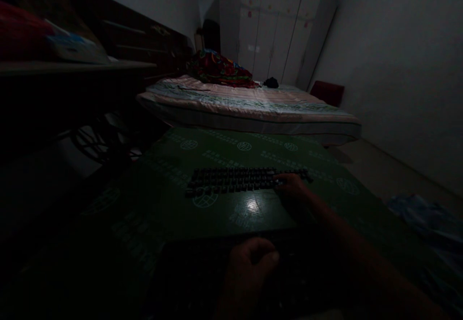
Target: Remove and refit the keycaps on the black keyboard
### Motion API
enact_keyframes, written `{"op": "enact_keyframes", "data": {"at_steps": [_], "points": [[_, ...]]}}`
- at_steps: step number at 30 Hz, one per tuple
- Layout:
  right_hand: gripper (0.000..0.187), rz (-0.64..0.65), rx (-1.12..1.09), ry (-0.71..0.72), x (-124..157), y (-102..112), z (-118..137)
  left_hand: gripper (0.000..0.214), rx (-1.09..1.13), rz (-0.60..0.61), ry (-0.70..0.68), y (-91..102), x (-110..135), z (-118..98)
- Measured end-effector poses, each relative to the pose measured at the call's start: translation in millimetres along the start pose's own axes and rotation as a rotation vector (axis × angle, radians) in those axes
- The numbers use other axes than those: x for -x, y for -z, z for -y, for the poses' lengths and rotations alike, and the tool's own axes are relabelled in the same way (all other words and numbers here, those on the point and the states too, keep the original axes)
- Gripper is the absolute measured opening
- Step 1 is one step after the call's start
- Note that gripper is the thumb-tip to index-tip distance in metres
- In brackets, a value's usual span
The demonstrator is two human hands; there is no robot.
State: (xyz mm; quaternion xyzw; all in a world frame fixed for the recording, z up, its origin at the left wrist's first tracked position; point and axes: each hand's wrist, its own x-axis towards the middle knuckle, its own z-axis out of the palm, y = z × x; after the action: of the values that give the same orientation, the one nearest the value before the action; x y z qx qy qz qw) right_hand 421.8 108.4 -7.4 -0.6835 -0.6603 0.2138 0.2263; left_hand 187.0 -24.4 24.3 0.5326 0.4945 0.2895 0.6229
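In a dim room, a black keyboard [238,180] lies across a green printed table cover [173,214]. My right hand [291,190] rests on the keyboard's right part, fingers curled over the keys and gripping its edge. My left hand [249,262] sits near the table's front edge on a dark flat object I cannot make out, its fingers curled in with the thumb across.
A mattress with a striped sheet [249,105] lies beyond the table, with a colourful bundle of cloth [219,69] on it. A dark treadle table [83,93] stands at left. White cupboards [275,30] fill the back wall. Blue cloth [423,214] lies on the floor at right.
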Motion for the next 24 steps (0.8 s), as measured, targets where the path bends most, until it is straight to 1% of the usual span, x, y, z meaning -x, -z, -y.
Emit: {"op": "enact_keyframes", "data": {"at_steps": [7, 12, 14, 20, 24], "points": [[0.037, -0.019, 0.024, 0.016, -2, -1, -6, 0.018, -0.021, -0.002, 0.036, 0.5, -1, -2], [0.036, -0.032, 0.048, 0.039, -7, -6, -11, 0.020, -0.009, 0.006, 0.005, -0.3, -3, 2], [0.035, -0.039, 0.057, 0.052, -9, -7, -12, 0.020, -0.008, 0.007, 0.014, -0.2, -2, 2], [0.033, -0.042, 0.077, 0.074, -9, -6, -12, 0.021, -0.024, -0.001, 0.041, 0.3, 0, -3], [0.033, -0.050, 0.082, 0.072, -8, -6, -12, 0.023, -0.034, -0.030, 0.054, -0.6, -1, -3]]}}
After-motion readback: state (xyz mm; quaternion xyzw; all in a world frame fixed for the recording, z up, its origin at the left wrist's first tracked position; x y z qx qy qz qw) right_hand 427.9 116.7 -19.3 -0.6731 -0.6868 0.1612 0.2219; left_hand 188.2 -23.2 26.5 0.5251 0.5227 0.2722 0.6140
